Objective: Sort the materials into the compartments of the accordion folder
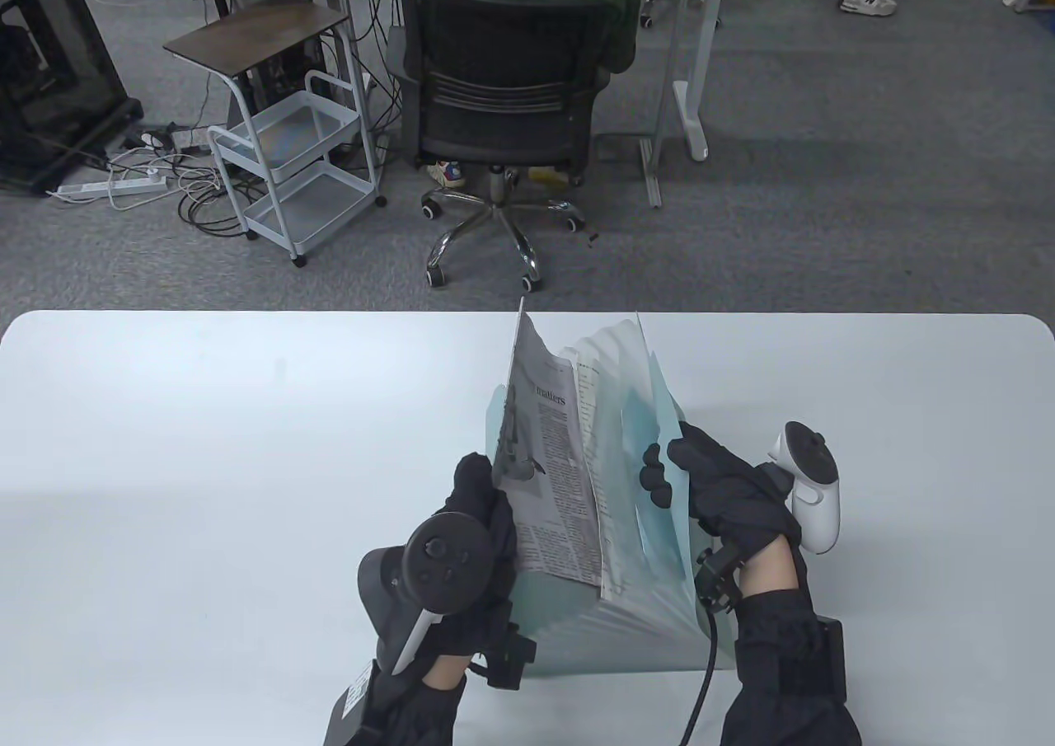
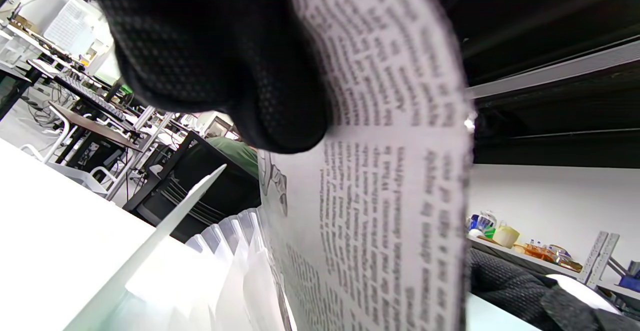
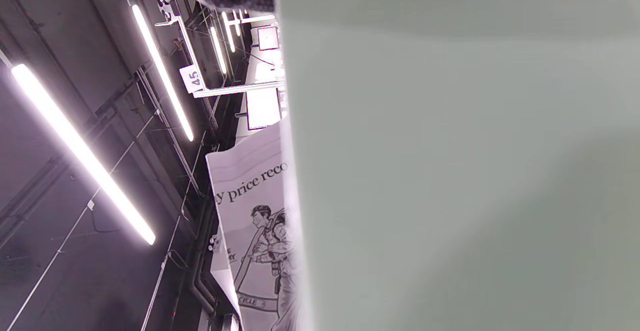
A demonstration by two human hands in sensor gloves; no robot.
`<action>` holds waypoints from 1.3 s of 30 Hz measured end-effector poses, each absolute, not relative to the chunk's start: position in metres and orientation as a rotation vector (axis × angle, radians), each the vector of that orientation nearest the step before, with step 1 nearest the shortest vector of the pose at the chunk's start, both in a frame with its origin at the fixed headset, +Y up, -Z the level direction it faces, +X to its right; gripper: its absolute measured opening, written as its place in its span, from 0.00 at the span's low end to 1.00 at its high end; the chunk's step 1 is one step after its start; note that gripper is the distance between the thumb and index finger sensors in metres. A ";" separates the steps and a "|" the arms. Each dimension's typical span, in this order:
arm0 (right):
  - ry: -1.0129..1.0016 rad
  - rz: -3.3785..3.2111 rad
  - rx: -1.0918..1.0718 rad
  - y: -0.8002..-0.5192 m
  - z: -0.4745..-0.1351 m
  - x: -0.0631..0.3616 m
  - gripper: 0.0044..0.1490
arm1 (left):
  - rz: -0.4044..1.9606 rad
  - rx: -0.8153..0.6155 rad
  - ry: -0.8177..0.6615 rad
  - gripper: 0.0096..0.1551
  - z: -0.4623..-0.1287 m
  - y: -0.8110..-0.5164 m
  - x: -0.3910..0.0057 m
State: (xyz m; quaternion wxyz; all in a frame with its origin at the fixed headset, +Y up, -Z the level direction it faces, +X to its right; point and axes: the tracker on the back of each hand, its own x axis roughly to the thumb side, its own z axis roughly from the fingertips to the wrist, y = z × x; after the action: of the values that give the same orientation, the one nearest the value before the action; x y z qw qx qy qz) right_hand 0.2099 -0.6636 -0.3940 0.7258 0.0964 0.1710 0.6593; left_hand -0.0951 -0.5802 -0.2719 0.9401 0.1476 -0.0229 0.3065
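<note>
A pale green translucent accordion folder [image 1: 643, 466] stands open on the white table [image 1: 206, 466], its dividers fanned out. A folded newspaper sheet [image 1: 552, 482] stands in its left side, sticking up above the dividers. My left hand [image 1: 478, 499] holds the newspaper's left face near its lower edge; in the left wrist view a gloved finger [image 2: 225, 61] presses on the printed page [image 2: 380, 211]. My right hand [image 1: 700, 482] grips the folder's right outer wall, fingers inside, thumb outside. The right wrist view shows that green wall [image 3: 450, 171] close up and the newspaper [image 3: 255, 221] behind it.
The folder stands near the table's front middle. Beyond the far edge is grey carpet with a black office chair [image 1: 503, 103] and a white wire cart [image 1: 297, 169]. A cable [image 1: 700, 688] runs from my right wrist.
</note>
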 end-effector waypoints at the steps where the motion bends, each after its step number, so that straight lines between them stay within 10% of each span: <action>1: 0.378 1.453 0.213 -0.664 -0.394 0.210 0.42 | 0.627 0.291 -0.050 0.25 -0.272 -0.580 -0.094; 39: 0.383 1.451 0.213 -0.665 -0.394 0.209 0.42 | 0.582 0.044 -0.203 0.30 -0.282 -0.606 -0.052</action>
State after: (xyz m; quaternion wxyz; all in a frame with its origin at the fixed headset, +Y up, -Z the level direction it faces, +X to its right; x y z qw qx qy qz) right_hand 0.2090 -0.6646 -0.3942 0.7263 0.0964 0.1737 0.6581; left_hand -0.0520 -0.6059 -0.2818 0.9526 0.0218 -0.0999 0.2866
